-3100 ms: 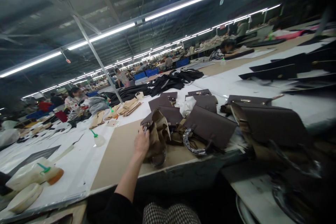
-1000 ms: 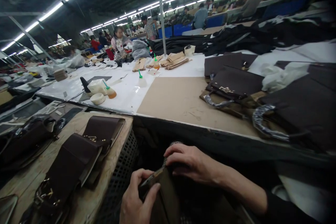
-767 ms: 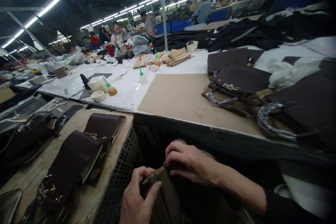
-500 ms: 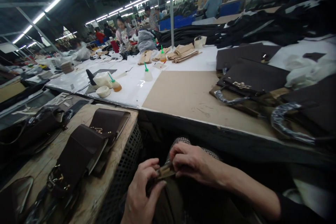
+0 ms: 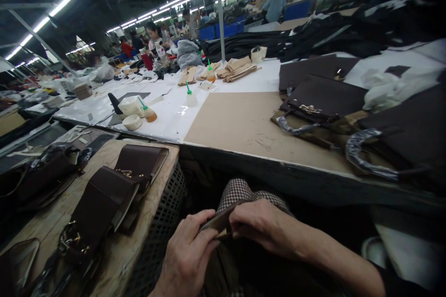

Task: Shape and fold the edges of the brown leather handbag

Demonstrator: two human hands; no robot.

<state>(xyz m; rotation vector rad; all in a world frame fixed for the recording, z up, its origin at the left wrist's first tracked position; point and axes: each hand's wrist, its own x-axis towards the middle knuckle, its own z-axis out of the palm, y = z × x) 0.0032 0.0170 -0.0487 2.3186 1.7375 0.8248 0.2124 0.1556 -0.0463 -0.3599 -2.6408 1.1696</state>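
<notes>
Over the lap, both hands grip the upper edge of a dark brown bag (image 5: 220, 222) with an olive inside. My left hand (image 5: 188, 248) pinches the edge at its left end, thumb on the near side and fingers beyond it. My right hand (image 5: 259, 223) is closed on the same edge further right, its fingertips curled down and partly hidden. A small pale tan bit shows below the edge, between the hands. The lower part of the bag falls into shadow over checked trousers (image 5: 237, 191).
To the left, brown bags (image 5: 101, 195) with metal fittings lie on a worn wooden board (image 5: 139, 222) above a plastic crate (image 5: 170, 195). Ahead, a white table (image 5: 167, 116) holds glue bottles (image 5: 149, 113), tan cardboard (image 5: 240, 116) and more brown bags (image 5: 331, 95). People work farther back.
My hands have flattened and straightened the bag's edge, so a longer brown strip shows between them. My left hand's fingers have come closer together. The view has shifted slightly.
</notes>
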